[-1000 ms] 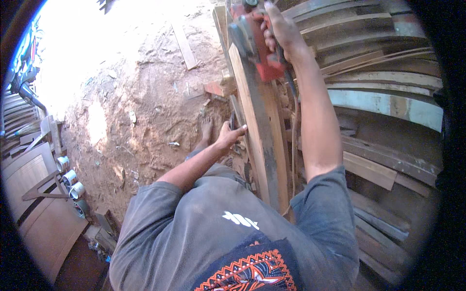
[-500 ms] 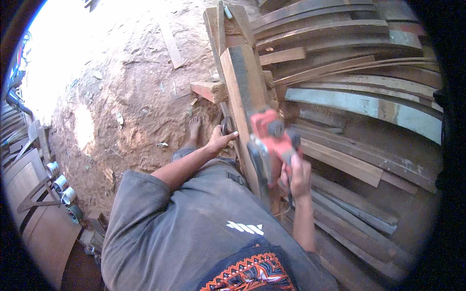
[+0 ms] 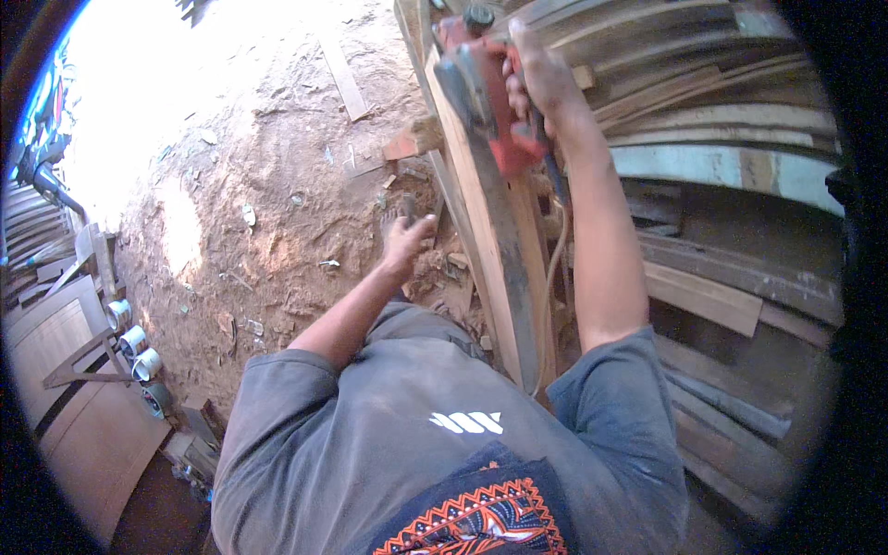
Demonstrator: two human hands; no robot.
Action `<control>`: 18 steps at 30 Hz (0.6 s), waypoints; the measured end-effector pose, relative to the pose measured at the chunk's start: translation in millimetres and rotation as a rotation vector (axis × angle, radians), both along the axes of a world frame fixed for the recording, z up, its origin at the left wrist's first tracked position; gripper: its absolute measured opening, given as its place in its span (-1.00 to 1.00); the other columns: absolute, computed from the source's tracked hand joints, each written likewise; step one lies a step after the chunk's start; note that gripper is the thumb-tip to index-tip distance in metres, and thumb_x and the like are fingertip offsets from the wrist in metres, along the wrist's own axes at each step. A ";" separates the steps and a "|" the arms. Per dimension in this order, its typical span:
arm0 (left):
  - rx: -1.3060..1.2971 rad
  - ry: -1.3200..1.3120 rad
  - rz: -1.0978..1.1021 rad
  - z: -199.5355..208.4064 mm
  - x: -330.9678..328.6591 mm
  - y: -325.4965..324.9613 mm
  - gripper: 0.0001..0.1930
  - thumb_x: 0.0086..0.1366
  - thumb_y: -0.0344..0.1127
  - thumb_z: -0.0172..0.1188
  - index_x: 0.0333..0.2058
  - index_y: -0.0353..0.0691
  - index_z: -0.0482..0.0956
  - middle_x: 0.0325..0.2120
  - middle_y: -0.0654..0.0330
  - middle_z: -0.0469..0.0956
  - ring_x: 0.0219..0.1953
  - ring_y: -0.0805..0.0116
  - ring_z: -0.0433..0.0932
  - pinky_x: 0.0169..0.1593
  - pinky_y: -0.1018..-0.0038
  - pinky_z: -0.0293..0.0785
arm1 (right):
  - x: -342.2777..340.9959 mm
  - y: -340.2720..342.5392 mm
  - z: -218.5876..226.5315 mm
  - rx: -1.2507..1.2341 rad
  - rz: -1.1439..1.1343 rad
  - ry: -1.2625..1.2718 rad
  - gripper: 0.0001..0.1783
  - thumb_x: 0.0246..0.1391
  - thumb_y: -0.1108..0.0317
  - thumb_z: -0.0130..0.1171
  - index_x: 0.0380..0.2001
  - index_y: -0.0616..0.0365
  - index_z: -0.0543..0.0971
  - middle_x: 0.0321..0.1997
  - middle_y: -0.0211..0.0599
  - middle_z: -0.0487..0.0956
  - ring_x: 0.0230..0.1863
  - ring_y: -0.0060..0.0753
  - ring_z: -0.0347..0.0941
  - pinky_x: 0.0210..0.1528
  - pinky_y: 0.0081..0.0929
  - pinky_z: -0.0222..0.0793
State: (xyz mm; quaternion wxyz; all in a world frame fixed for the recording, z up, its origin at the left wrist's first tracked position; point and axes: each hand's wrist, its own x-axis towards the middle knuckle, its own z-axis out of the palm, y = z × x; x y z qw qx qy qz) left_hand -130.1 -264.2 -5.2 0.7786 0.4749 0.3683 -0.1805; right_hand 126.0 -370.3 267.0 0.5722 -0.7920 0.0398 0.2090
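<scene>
right hand (image 3: 541, 81): wrapped round handle of red-and-black power planer (image 3: 507, 120), likely for steering | planer: upper centre, over long grey-topped wooden beam (image 3: 507, 264) | left hand (image 3: 405, 245): near centre, cannot tell grip

Left arm (image 3: 344, 316): is pointed forward, tipped a little to the right.
Left hand (image 3: 402, 250): is held out in front, thumb and fingers spread apart.
Right arm (image 3: 606, 222): is stretched far ahead, almost straight.
Right hand (image 3: 548, 81): is curled in a grip, a bit blurry.
</scene>
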 end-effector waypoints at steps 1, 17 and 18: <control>-0.022 0.016 -0.002 -5.8 -9.6 13.3 -0.62 0.27 -0.09 0.34 -0.06 -0.18 0.51 -0.24 0.21 0.62 -0.26 0.36 0.57 -0.23 0.37 0.48 | -35.2 -19.0 5.7 0.047 0.052 -0.031 -0.26 0.27 -0.40 -0.06 -0.36 0.15 0.59 -0.59 -0.54 0.32 -0.70 -0.65 0.19 -0.70 -0.58 0.11; -0.154 -0.195 0.580 44.9 -216.4 30.1 -0.69 0.45 -0.18 0.19 0.08 -0.10 0.49 -0.24 0.26 0.56 -0.22 0.31 0.60 -0.16 0.30 0.61 | -550.0 -301.5 49.7 -0.041 -0.321 0.150 -0.33 0.40 -0.23 -0.09 -0.30 0.27 0.54 -0.63 -0.49 0.38 -0.67 -0.67 0.26 -0.63 -0.63 0.15; -0.123 -0.193 0.571 59.8 -223.3 25.7 -0.69 0.45 -0.22 0.19 0.10 -0.13 0.48 -0.24 0.25 0.55 -0.24 0.30 0.60 -0.17 0.29 0.63 | -568.0 -307.1 49.1 -0.022 -0.374 0.145 -0.31 0.40 -0.26 -0.09 -0.28 0.27 0.54 -0.63 -0.49 0.38 -0.67 -0.67 0.26 -0.63 -0.63 0.15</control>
